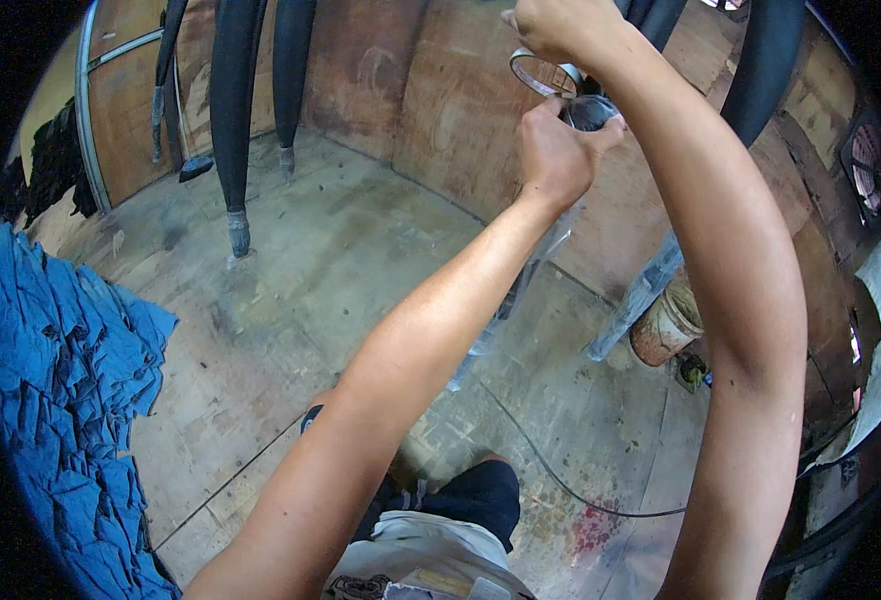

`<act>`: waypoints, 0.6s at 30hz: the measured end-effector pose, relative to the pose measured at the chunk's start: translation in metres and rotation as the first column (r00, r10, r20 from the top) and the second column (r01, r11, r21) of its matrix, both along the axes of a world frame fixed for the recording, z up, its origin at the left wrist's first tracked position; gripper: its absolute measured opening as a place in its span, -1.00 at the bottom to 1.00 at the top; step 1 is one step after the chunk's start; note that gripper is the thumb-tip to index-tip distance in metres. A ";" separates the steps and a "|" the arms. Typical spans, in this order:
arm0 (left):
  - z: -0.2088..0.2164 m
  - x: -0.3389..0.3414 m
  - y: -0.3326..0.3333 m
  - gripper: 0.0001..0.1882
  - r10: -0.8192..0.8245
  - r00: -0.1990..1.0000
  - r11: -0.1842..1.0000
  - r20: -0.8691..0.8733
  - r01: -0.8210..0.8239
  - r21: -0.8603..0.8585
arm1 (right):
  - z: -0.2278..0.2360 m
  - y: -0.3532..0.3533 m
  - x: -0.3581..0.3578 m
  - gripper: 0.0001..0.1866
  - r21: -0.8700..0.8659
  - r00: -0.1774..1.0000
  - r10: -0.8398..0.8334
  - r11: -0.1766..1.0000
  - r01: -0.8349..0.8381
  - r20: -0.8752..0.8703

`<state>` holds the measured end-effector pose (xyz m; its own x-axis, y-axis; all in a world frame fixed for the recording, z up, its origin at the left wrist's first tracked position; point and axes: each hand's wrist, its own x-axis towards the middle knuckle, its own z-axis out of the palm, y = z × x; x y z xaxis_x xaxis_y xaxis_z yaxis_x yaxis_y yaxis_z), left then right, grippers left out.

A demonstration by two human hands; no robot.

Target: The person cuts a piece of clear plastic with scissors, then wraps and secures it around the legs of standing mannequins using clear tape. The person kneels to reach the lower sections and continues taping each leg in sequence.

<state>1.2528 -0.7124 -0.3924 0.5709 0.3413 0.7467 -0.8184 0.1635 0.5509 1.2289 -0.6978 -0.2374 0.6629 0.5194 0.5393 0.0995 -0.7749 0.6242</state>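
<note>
A dark tapered leg-like tube hangs in front of me, its lower part wrapped in clear plastic. My left hand closes around it near the wrapping's upper part, thumb to the right. Above, my right hand is closed with curled fingers. A ring-shaped roll of tape hangs against its underside, between both hands. My right forearm hides part of the tube and what lies behind it.
Other dark tubes hang at the far left, and one with a plastic-wrapped end at the right. Beside that stands a stained bucket. A hose crosses the floor. Blue cloth is heaped at left; wooden panels stand behind.
</note>
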 end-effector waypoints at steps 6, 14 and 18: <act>0.000 0.000 -0.001 -0.63 0.037 0.997 0.999 0.070 -0.035 -0.024 | 0.004 0.019 0.041 -0.71 -0.341 0.843 -0.283 0.931 0.127 -0.458; -0.003 0.017 0.002 -0.72 -0.067 0.979 0.994 0.194 0.081 -0.067 | -0.042 0.020 0.007 -0.68 -0.115 0.928 0.339 0.927 -0.358 -0.154; -0.003 0.030 0.021 -0.69 0.012 0.992 0.994 0.126 -0.026 0.110 | -0.021 -0.023 -0.059 -0.54 0.128 0.868 0.388 0.921 -0.367 -0.310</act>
<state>1.2830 -0.6912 -0.3958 0.4650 0.2620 0.8457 -0.8843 0.0909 0.4580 1.1698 -0.7212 -0.2587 0.5658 0.7373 0.3691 0.5799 -0.6741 0.4575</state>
